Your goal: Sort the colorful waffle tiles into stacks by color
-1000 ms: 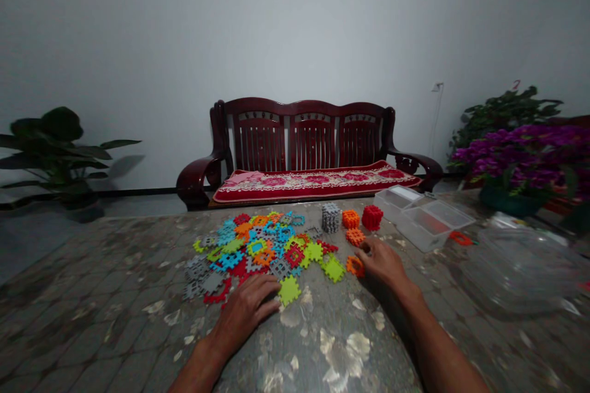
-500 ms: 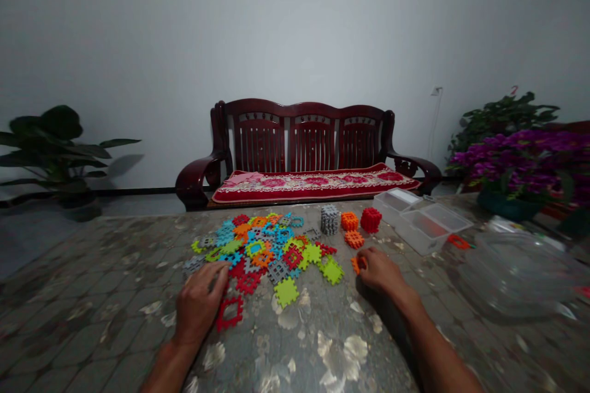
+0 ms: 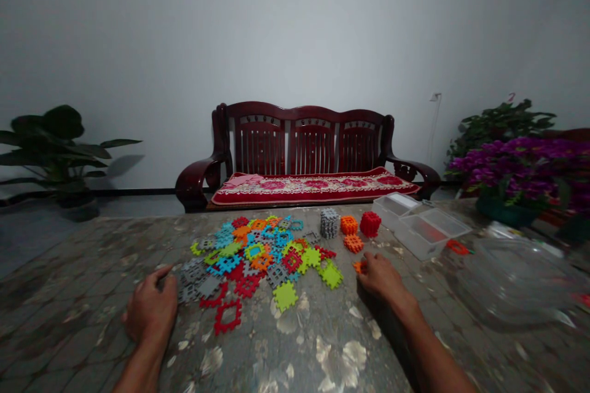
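My left hand (image 3: 151, 304) rests on the table at the left edge of the pile, with thumb and forefinger slightly apart and nothing seen between them. Close beside it lie grey interlocking tiles (image 3: 207, 285). A red square frame tile (image 3: 227, 317) lies nearer to me. At the right, my right hand (image 3: 381, 279) has its fingertips closed on an orange tile (image 3: 359, 267), mostly covered by the fingers. Just beyond stand small stacks of like tiles: grey (image 3: 329, 223), orange (image 3: 349, 225), a lower orange one (image 3: 353, 243) and red (image 3: 370, 224).
The mixed pile spreads over the middle, with a lime tile (image 3: 285, 296) at its front. At the right are a clear divided box (image 3: 421, 236), a transparent container (image 3: 519, 279) and a pot of purple flowers (image 3: 530, 166). A wooden bench (image 3: 308, 113) stands behind the table.
My left hand has moved left, away from the pile, uncovering grey tiles and a red one. My right hand stays in nearly the same place with the orange tile.
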Tool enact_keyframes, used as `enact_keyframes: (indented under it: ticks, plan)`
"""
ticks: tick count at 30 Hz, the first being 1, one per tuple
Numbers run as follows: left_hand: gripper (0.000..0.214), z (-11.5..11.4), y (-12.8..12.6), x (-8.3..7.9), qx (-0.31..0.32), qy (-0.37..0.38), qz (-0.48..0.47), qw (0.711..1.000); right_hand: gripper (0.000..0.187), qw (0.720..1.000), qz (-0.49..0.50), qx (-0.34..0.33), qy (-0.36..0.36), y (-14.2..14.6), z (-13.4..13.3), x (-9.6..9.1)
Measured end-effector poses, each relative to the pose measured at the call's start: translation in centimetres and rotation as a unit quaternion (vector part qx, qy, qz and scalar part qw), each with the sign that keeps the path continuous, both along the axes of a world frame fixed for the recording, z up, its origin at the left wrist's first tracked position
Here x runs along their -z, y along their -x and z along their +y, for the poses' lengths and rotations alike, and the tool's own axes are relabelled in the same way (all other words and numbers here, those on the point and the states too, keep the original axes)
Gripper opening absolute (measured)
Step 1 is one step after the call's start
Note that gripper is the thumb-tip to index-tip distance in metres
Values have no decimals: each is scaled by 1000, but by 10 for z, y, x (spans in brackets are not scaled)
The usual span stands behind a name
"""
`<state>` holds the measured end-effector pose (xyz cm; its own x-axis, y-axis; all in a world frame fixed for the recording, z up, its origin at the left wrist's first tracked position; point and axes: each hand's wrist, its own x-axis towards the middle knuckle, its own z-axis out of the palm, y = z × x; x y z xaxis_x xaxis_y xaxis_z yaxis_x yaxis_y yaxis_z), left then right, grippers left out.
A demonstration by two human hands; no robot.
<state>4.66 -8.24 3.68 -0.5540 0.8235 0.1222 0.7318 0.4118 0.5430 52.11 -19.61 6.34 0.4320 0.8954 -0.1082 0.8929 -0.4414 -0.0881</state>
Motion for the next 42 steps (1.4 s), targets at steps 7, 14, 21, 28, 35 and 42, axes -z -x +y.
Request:
enact_keyframes:
  ticks: [7, 14, 21, 28, 35, 42]
  plan:
    - [44, 14, 7, 18, 6, 13, 43, 999, 37, 1000, -25, -4, -15, -7, -9, 6]
    - [45, 17, 9, 22, 7, 13, 36, 999, 58, 999, -21, -23, -40, -21, -14, 17]
    - [46, 17, 10, 24, 14, 11, 37, 999, 53, 999, -43, -24, -15, -27, -17, 17]
    - [43, 18, 10, 24, 9, 6, 20, 1000, 56, 999, -5, -13, -53, -40, -14, 12]
    - [42, 19, 11, 26, 18, 0, 18, 1000, 63, 987, 48, 26, -151, -54, 39, -20]
    - [43, 16, 10, 21, 20, 7, 17, 1000, 47, 993, -2, 27, -114, -37, 89, -43]
